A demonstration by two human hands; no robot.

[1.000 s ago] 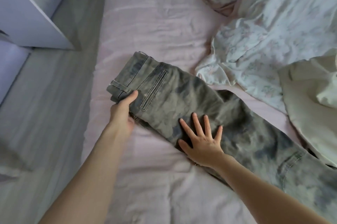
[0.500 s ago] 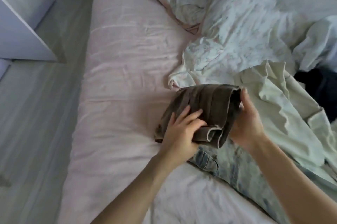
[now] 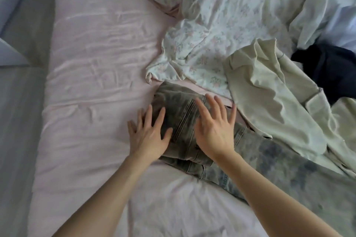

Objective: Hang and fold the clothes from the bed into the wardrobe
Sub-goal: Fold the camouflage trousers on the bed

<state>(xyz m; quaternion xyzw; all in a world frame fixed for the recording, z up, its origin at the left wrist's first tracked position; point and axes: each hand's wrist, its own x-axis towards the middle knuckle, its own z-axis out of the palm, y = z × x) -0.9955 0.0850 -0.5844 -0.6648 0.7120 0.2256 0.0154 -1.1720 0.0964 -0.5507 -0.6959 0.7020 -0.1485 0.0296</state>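
Grey-green mottled jeans [image 3: 179, 101] lie on the pink bed sheet [image 3: 100, 75], their waist end folded over onto the legs, which run off to the lower right. My left hand [image 3: 149, 134] lies flat with spread fingers on the fold's left edge, partly on the sheet. My right hand [image 3: 214, 127] presses flat on top of the folded part, fingers straight and spread. Neither hand grips the cloth.
A pale cream garment [image 3: 269, 98] lies just right of the jeans, partly over them. A dark garment [image 3: 331, 71] and a white one [image 3: 327, 11] are at the far right. A floral duvet [image 3: 221, 24] is bunched behind. White furniture [image 3: 9, 24] stands by the grey floor [image 3: 21, 121] on the left.
The waist end, held up between both hands half a second ago, now lies folded down on the legs. Both hands have let go and press flat on it.
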